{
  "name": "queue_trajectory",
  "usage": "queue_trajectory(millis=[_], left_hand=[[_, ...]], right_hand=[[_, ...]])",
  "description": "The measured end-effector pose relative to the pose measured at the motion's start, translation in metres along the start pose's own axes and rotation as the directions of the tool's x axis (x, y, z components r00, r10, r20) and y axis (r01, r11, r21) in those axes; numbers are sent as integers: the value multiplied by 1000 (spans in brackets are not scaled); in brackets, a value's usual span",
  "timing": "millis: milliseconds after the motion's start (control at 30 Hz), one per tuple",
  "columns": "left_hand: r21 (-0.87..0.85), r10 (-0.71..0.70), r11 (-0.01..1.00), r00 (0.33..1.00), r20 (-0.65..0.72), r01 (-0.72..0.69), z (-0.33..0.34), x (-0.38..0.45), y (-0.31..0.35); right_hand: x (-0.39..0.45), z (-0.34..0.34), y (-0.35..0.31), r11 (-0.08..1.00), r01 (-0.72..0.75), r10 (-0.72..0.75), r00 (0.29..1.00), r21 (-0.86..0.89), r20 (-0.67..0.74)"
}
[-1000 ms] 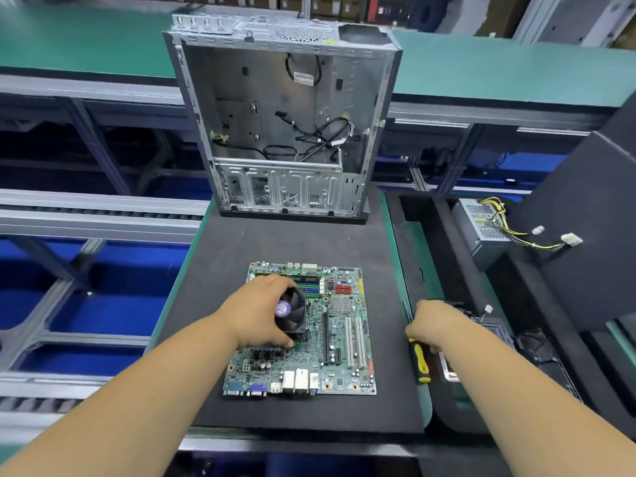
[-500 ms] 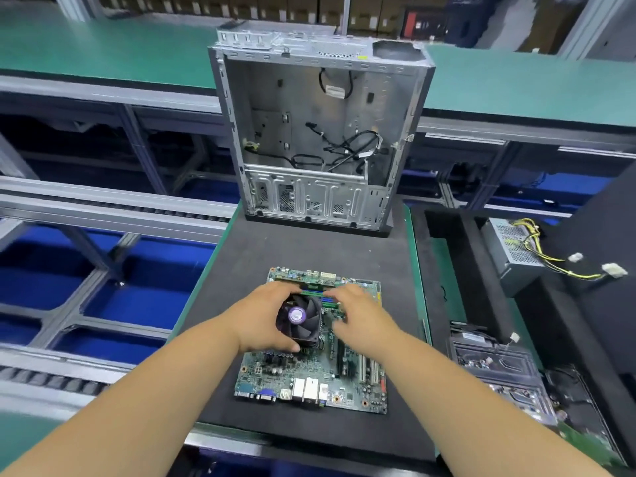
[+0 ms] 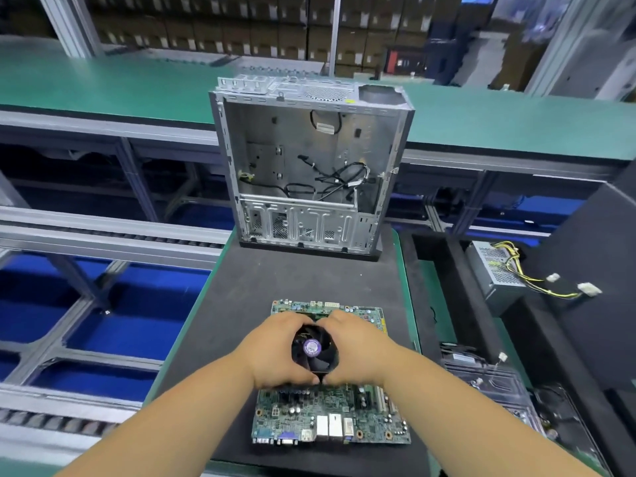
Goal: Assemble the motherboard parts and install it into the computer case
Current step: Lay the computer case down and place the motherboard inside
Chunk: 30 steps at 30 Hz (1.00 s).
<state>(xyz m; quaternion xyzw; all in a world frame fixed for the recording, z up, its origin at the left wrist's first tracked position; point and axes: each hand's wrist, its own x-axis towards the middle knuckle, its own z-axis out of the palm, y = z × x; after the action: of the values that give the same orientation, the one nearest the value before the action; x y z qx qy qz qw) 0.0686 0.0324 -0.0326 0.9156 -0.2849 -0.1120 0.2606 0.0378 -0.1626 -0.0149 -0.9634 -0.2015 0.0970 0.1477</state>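
Head view: the right hand (image 3: 358,349) has left the tray side and joined the left hand (image 3: 275,352); both now grip the fan (image 3: 314,347) on the motherboard (image 3: 330,421), likely seating it. The case (image 3: 309,166) stands open behind.

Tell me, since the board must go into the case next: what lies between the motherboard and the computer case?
In the head view, only bare dark mat lies between the motherboard and the open computer case; nothing stands on that stretch.
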Motion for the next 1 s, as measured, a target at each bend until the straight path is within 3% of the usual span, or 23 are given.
queue_trajectory(millis=[333, 533, 767, 867, 1000], left_hand=[[133, 132, 979, 980, 146, -152, 21, 9, 13], [34, 118, 991, 970, 212, -128, 4, 15, 10], [-164, 18, 986, 998, -64, -28, -47, 40, -3], [-280, -78, 960, 970, -228, 11, -74, 58, -14], [-454, -284, 888, 860, -425, 68, -112, 85, -38]], right_hand=[[-33, 3, 4, 995, -38, 42, 998, -89, 52], [-25, -13, 11, 992, -104, 91, 981, 69, 172], [3, -41, 40, 878, -343, 382, 923, 334, -55], [25, -59, 52, 755, -386, 550, 812, 531, -192], [59, -93, 71, 597, -352, 722, 627, 721, -292]])
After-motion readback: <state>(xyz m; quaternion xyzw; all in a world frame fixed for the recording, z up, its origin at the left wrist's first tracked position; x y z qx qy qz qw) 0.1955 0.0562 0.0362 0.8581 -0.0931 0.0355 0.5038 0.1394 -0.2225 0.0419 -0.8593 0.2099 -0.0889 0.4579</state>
